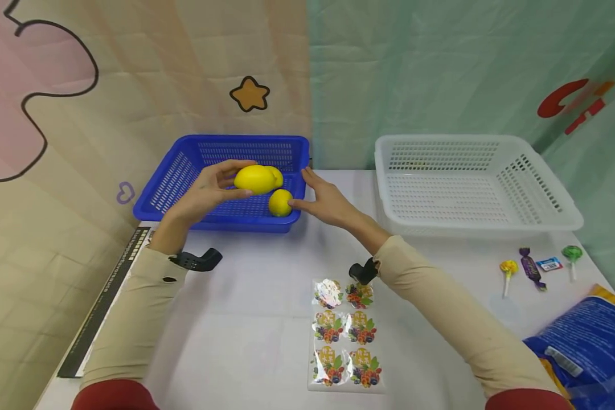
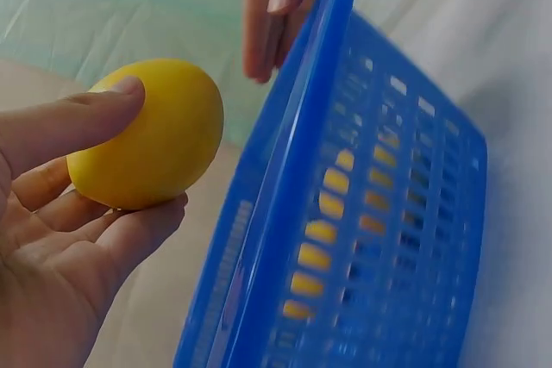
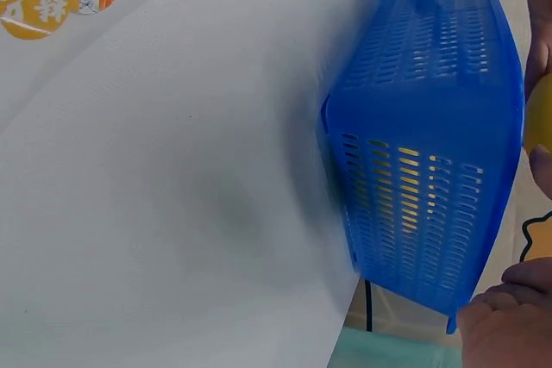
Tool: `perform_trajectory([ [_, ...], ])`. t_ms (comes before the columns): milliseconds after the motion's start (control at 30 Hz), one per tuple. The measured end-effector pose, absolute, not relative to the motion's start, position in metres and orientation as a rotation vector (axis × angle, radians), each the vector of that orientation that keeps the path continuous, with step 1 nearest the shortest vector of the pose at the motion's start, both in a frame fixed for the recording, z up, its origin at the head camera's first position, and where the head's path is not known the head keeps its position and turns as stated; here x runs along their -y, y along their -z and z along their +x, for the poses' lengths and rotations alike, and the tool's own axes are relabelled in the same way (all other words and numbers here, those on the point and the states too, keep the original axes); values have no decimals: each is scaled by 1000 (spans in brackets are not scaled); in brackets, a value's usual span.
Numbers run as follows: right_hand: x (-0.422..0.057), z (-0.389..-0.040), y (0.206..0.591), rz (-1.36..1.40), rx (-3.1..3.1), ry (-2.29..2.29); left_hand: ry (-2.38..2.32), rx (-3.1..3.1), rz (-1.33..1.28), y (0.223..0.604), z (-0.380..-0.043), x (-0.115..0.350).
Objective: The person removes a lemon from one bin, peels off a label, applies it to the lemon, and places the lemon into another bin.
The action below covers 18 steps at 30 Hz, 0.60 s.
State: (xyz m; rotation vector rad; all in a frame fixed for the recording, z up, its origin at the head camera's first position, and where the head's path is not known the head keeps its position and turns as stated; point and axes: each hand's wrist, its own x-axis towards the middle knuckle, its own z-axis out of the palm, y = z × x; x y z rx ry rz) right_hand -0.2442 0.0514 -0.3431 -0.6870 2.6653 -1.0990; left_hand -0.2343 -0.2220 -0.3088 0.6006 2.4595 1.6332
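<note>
Nearest the camera, at the lower edge of the head view, the left sleeve (image 1: pixel 138 319) and the right sleeve (image 1: pixel 441 302) are noted, both beige. A blue bag (image 1: pixel 589 347) is located at the lower right corner.

A lemon (image 1: pixel 255 179) is pinched between the thumb and fingers of the left hand (image 1: pixel 207 188) and is held above the blue basket (image 1: pixel 241 225). Within the basket, a second yellow fruit (image 1: pixel 278 177), partly hidden by the lemon, and a round yellow fruit (image 1: pixel 279 204) are observed. The right hand (image 1: pixel 328 199) is positioned at the basket's right rim, its thumb and fingers spread apart; whether firm contact is made cannot be told.

A sticker sheet (image 1: pixel 345 336) is laid on the white table (image 1: pixel 236 330). A white basket (image 1: pixel 492 230) is placed to the right; in front of it, a yellow lollipop (image 1: pixel 508 266), a purple-wrapped candy (image 1: pixel 531 269) and a green lollipop (image 1: pixel 572 254) are recorded.
</note>
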Motion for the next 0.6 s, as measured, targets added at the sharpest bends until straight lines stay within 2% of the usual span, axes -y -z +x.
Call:
perform_trajectory([
  [433,-92,-225,339,-804,-2327,1593,-1713,-2110,792,321,-234,148],
  [600,-111,-212,339,-762,-2299,1736,-1713,-2014,890,325,-231,126],
])
